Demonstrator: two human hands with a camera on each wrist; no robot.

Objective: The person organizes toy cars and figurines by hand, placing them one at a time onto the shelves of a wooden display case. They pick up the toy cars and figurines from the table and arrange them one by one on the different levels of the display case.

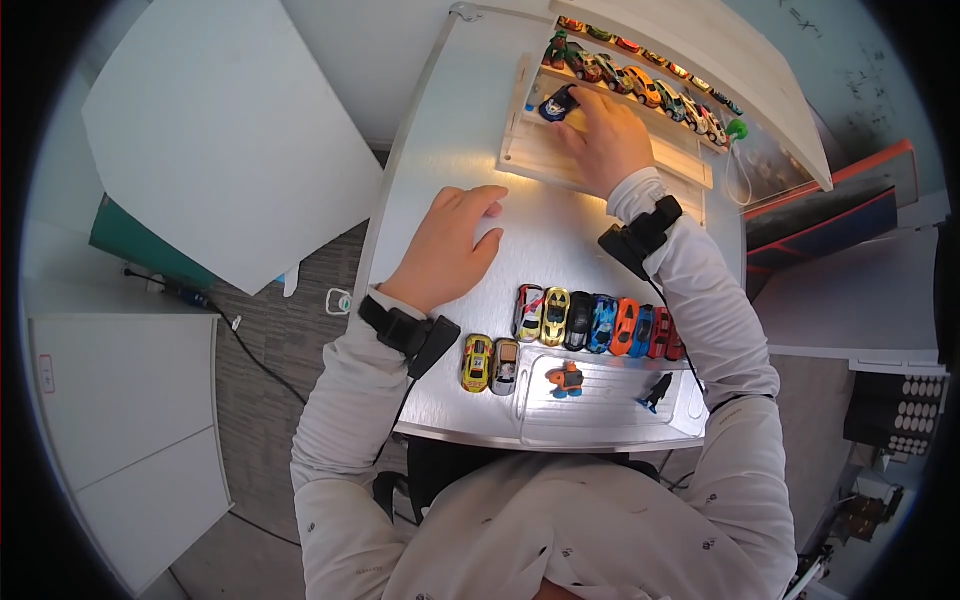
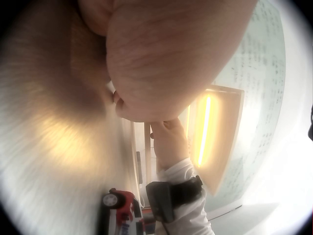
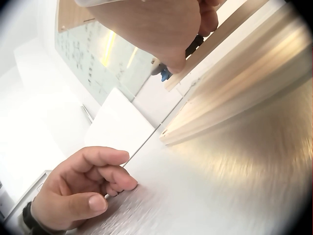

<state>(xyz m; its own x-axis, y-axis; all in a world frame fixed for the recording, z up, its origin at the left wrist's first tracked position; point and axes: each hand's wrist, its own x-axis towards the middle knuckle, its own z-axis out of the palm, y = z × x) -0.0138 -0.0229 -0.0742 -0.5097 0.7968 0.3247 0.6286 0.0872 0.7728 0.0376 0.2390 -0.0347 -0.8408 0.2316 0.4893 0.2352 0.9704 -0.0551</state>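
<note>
A dark blue and black toy car [image 1: 556, 104] is at the left end of the lower ledge of the wooden display shelf [image 1: 545, 150]. My right hand [image 1: 612, 140] pinches it, thumb on the near side and fingers on the far side. In the right wrist view only a dark bit of the car [image 3: 194, 46] shows between thumb and fingers. My left hand [image 1: 450, 245] hovers over the metal table, fingers loosely bent and holding nothing; the right wrist view also shows this left hand [image 3: 80, 188], palm side visible.
Toy cars [image 1: 645, 87] line the upper ledges, beside a small dark red-green figure [image 1: 556, 50]. Several more cars [image 1: 602, 323] stand in a row nearer me, with a yellow car [image 1: 478, 363] and a grey one [image 1: 505, 367] leftward. A clear tray [image 1: 610, 425] holds an orange figure and a penguin-like figure.
</note>
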